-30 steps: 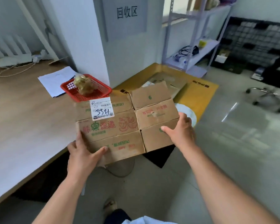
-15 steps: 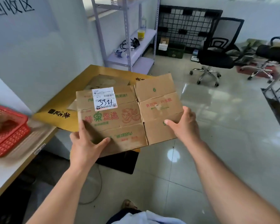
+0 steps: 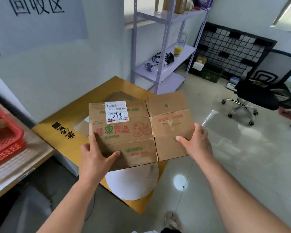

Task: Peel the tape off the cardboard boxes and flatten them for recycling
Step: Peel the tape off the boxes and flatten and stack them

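Forearms enter from the bottom edge. The left grip, a bare hand, is clamped on the near-left corner of the flattened cardboard box. Its thumb is laid across the printed top face and its forefinger is stretched up along the left edge. The remaining fingers are hidden beneath the board.

The right grip is clamped on the right edge. Its thumb is pressed on the top face and its fingers are wrapped over the edge.

The box is held in the air between the two grips, flat, with its printed face upward. Its near edge spans from one grip to the other. The far flaps are spread outward away from both. A crease is seen running down the middle of the board.

A white shipping label, marked 3321 by hand, is stuck on the far-left panel, well apart from either grip.

Under the box, a white rounded object is partly covered by the near edge; what it is cannot be told. It is set against a large yellow carton on the floor.

At left, a red basket is stood on the bench.

Further off, a metal shelf is placed against the wall. An office chair is seen at right, with a black grid panel behind it.
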Motion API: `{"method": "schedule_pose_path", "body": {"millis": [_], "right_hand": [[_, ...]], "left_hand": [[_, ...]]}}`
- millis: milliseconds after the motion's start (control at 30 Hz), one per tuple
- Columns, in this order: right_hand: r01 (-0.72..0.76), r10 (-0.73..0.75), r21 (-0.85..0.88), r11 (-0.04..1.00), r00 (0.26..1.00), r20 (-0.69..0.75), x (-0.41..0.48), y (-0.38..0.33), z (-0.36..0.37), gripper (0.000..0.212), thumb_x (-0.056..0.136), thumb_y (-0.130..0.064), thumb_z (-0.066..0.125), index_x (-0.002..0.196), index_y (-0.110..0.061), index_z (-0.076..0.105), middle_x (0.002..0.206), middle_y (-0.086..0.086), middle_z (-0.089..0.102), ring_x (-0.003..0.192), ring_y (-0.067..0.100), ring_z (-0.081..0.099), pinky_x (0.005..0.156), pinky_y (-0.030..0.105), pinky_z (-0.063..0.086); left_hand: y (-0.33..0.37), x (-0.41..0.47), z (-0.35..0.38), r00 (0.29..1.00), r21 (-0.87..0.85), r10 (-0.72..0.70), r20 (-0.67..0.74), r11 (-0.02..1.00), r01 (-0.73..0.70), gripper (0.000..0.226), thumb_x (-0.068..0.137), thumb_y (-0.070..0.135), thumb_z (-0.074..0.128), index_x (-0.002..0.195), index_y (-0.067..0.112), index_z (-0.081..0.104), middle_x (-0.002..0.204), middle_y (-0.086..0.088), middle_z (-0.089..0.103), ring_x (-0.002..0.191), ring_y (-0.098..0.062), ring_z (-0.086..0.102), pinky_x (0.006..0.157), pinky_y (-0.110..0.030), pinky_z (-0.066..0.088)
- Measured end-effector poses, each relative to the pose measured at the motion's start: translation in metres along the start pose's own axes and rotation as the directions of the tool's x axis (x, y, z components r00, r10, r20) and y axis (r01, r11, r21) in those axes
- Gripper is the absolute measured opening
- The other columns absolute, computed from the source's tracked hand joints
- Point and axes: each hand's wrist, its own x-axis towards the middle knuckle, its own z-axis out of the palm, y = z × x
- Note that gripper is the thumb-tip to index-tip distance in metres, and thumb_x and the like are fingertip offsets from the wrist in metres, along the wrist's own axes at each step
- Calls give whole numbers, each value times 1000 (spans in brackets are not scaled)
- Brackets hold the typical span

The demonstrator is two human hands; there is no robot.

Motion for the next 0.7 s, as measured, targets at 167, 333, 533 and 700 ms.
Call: {"method": "schedule_pose_path", "body": {"millis": [167, 333, 533, 700], "right_hand": [[191, -183, -55, 980, 975, 128, 87, -51, 30, 93, 79, -51, 70, 147, -12, 20, 141, 17, 36, 128, 33, 39, 100, 43, 38], [410, -393, -14, 912, 883, 257, 183, -104, 70, 91, 77, -53, 70, 146, -13, 25, 142, 16, 37, 131, 33, 38, 103, 45, 37], [553, -509, 12, 833, 759, 407, 260, -144, 110, 85, 78, -52, 70, 141, -12, 28, 136, 17, 38, 123, 35, 44, 98, 44, 40], [590, -510, 17, 807, 682, 524, 282, -139, 139, 88, 79, -53, 68, 144, -13, 26, 141, 15, 34, 127, 35, 42, 98, 44, 40]], "left_hand": [[-1, 36, 6, 979, -19, -164, -118, 986, 163, 112, 76, 56, 72, 153, 33, -7, 133, -9, 33, 113, -27, 49, 74, -35, 46], [13, 73, 23, 904, -32, -322, -280, 945, 326, 114, 75, 60, 69, 151, 37, -12, 125, -7, 35, 107, -25, 50, 72, -33, 43], [38, 110, 48, 784, 0, -535, -315, 826, 564, 110, 78, 63, 65, 153, 27, -6, 128, -9, 32, 111, -31, 53, 87, -41, 47], [40, 106, 74, 698, -24, -651, -299, 736, 677, 109, 76, 65, 64, 152, 31, -6, 126, -7, 32, 111, -29, 53, 88, -42, 51]]}}
